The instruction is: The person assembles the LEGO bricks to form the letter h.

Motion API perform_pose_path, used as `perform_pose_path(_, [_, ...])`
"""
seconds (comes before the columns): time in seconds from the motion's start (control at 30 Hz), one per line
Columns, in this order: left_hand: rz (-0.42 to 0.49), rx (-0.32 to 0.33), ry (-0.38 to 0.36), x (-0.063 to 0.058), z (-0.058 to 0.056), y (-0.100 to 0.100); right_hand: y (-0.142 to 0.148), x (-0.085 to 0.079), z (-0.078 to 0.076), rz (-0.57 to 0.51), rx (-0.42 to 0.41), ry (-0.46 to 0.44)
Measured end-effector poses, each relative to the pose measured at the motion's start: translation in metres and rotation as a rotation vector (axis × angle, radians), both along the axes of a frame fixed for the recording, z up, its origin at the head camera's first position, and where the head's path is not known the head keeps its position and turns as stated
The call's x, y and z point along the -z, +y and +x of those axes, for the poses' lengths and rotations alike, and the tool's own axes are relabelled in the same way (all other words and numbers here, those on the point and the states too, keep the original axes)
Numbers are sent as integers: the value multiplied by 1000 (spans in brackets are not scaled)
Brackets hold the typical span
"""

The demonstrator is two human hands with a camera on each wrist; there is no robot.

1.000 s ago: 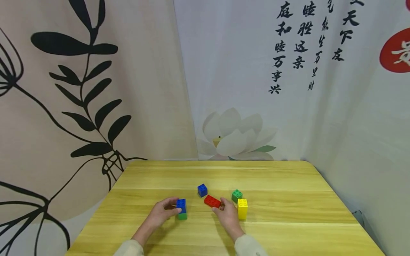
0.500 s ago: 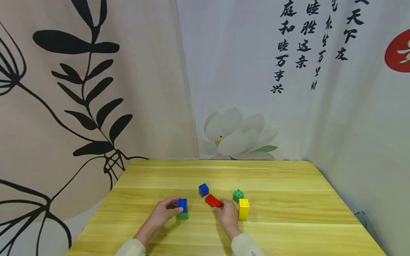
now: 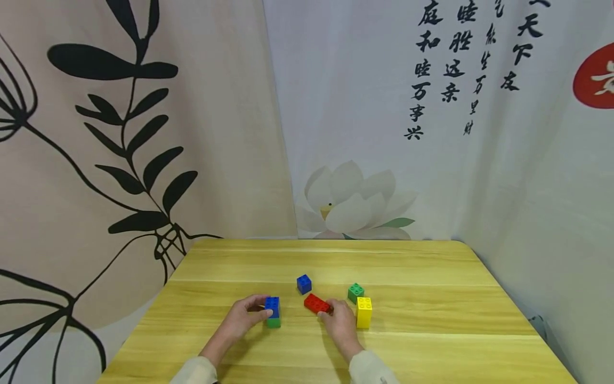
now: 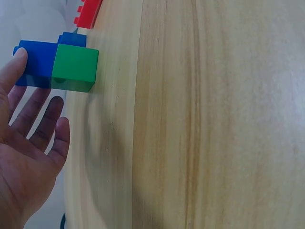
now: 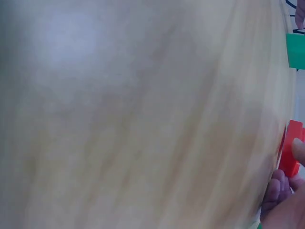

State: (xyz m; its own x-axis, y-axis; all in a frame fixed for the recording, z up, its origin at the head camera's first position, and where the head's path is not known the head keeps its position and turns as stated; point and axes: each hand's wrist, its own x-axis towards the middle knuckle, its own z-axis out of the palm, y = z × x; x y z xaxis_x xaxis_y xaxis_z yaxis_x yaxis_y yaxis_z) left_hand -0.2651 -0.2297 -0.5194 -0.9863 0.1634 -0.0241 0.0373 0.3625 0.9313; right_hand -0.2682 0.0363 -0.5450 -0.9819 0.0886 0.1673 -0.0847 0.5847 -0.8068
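My left hand (image 3: 240, 321) pinches a blue brick (image 4: 39, 62) that is stacked on a green brick (image 4: 74, 67). Thumb on one side and fingers on the other hold the blue one; in the left wrist view the remaining fingers lie loosely bent below. My right hand (image 3: 341, 326) pinches the near right end of a long red brick (image 3: 315, 303), its thumb against the studded side in the right wrist view. Just behind the red brick sits a small blue brick (image 3: 304, 284). Whether the red brick touches the table is hard to tell.
Right of my right hand stands a tall yellow block (image 3: 363, 312), with a small green brick (image 3: 356, 293) behind it. All lie on a wood-grain table (image 3: 446, 352). A printed curtain (image 3: 230, 133) hangs beyond its far edge.
The red brick has shifted slightly left and nearer, a little farther from the small blue brick. My left hand keeps its hold on the stack; the head view sways slightly.
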Motion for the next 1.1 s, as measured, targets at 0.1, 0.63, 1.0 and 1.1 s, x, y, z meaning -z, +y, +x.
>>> perform_pose_path(0.1, [-7, 6, 7, 0, -1, -1, 0, -1, 0, -15, -18, -28])
perform_pose_path(0.63, [-47, -17, 26, -5, -4, 1, 0, -31, 7, -125, -98, -37])
perform_pose_path(1.0, [-66, 5, 41, -3, -7, 9, 4, -62, 9, -131, -169, 46])
perform_pose_path(1.1, [-69, 16, 46, -3, -8, 13, 8, -71, 8, -127, -200, 65])
